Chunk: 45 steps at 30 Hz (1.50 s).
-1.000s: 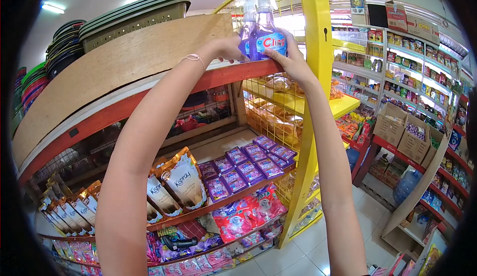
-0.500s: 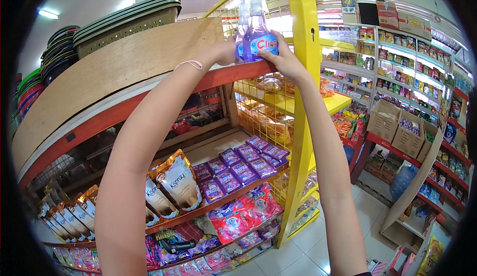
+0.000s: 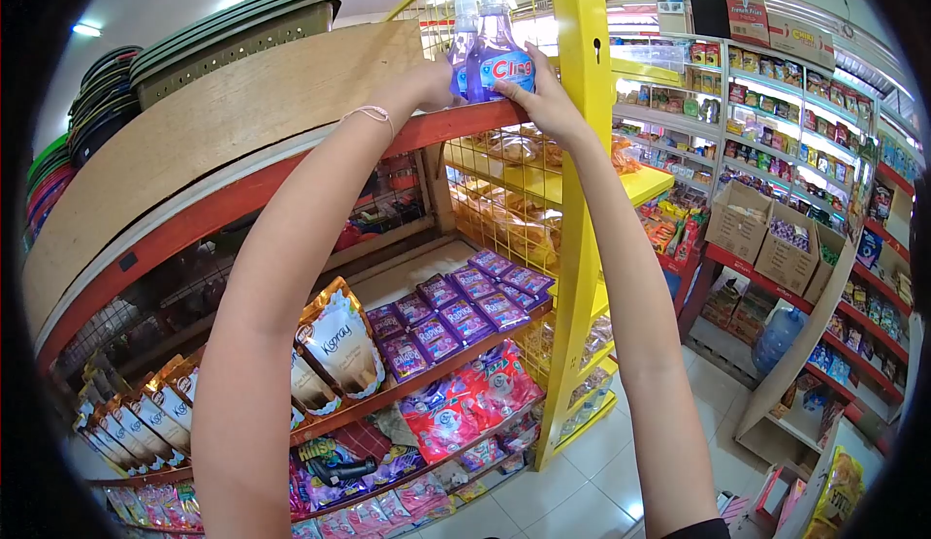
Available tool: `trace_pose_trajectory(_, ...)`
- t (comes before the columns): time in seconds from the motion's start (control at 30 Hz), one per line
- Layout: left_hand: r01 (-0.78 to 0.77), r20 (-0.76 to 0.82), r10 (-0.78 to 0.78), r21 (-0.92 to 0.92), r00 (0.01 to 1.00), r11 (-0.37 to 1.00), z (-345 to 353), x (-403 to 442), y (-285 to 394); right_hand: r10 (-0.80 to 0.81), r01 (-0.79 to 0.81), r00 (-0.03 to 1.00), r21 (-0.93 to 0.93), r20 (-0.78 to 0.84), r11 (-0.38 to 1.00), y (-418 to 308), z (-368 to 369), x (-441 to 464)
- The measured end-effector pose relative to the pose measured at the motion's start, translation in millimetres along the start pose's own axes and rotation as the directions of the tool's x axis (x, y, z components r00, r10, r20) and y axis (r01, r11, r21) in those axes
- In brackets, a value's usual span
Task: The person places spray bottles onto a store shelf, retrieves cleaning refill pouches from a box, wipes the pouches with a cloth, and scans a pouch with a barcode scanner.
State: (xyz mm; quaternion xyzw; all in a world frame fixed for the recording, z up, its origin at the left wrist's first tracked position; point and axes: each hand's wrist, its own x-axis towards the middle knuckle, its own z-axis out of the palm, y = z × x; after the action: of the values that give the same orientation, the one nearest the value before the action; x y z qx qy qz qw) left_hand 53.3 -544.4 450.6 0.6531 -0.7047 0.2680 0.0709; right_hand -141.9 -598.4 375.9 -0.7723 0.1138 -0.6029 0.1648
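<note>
Two purple spray bottles with clear-white trigger heads stand close together on the red-edged top shelf. My right hand grips the front spray bottle, labelled "Cling", its thumb across the label and its other fingers at the right side. Against the left side of the second spray bottle rests my left hand; its fingers are mostly hidden behind the bottle. A thin band circles my left wrist.
A yellow post and wire mesh rise just right of the bottles. Below are Kispray pouches, purple Rapika packets and red detergent bags. Stacked baskets stand at upper left. Stocked shelves and cartons line the right.
The whole view has shifted slightly, so the shelf and bottles sit a little higher and further left. Both hands keep their places at the bottles.
</note>
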Motion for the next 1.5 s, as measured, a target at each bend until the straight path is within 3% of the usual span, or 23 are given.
trace_pose_trajectory(0.17, 0.066, -0.035, -0.066, -0.01, 0.997, 0.998, -8, -13, 11, -0.031, 0.032, 0.999, 0.067, -0.015, 0.997, -3, 0, -4)
trace_pose_trajectory(0.23, 0.079, -0.084, -0.082, -0.03, 0.993, 0.996, -5, -14, 12, -0.056, 0.056, 0.998, 0.011, -0.037, 0.998, 3, 2, -2)
trace_pose_trajectory(0.43, -0.071, -0.195, 0.052, -0.093, 0.98, 0.993, 4, -10, -1, -0.051, 0.052, 0.998, 0.026, -0.041, 0.998, 3, 0, 0)
trace_pose_trajectory(0.63, 0.018, -0.023, -0.018, 0.005, 1.0, 1.0, -15, -19, 16, -0.029, 0.029, 1.0, 0.004, -0.005, 1.0, 0, -3, -1)
trace_pose_trajectory(0.77, 0.064, -0.023, -0.064, -0.019, 0.998, 0.998, -12, -16, 15, -0.026, 0.026, 1.0, 0.007, 0.013, 1.0, -6, -4, -4)
trace_pose_trajectory(0.87, 0.06, -0.042, -0.061, -0.036, 0.997, 0.998, -16, -22, 19, -0.014, 0.014, 1.0, 0.112, 0.005, 0.994, -13, -4, -6)
trace_pose_trajectory(0.93, 0.032, -0.096, -0.038, -0.064, 0.995, 0.997, -13, -24, 17, -0.023, 0.024, 1.0, 0.113, -0.006, 0.993, -11, -2, -6)
trace_pose_trajectory(1.03, 0.036, -0.025, -0.037, -0.026, 0.999, 0.999, -17, -23, 20, 0.006, -0.006, 1.0, 0.089, 0.006, 0.996, -16, -4, -8)
trace_pose_trajectory(1.13, 0.092, -0.065, -0.095, -0.049, 0.993, 0.995, -18, -30, 26, -0.008, 0.008, 1.0, 0.104, 0.004, 0.995, -11, -3, -7)
trace_pose_trajectory(1.23, 0.341, -0.204, -0.329, 0.028, 0.922, 0.94, -31, -60, 44, -0.016, 0.016, 1.0, 0.118, -0.002, 0.993, 6, -3, 2)
trace_pose_trajectory(1.3, 0.284, -0.33, -0.266, 0.007, 0.906, 0.959, -36, -80, 41, 0.003, 0.002, 0.999, 0.1, -0.05, 0.995, -5, 1, -9)
trace_pose_trajectory(1.37, 0.234, -0.558, -0.183, 0.021, 0.81, 0.972, -43, -129, 59, -0.091, 0.077, 0.977, -0.079, -0.193, 0.994, -11, 5, -20)
trace_pose_trajectory(1.4, 0.177, -0.64, -0.104, 0.05, 0.762, 0.983, -49, -166, 72, -0.212, 0.149, 0.941, -0.24, -0.265, 0.959, -1, 12, -20)
trace_pose_trajectory(1.47, -0.021, -0.845, -0.005, -0.019, 0.534, 1.0, -37, -244, 90, -0.385, 0.304, 0.858, -0.268, -0.339, 0.914, -39, 29, -59)
trace_pose_trajectory(1.5, -0.097, -0.843, -0.001, -0.063, 0.539, 0.993, -31, -287, 101, -0.276, 0.322, 0.888, 0.071, -0.369, 0.944, -81, 45, -93)
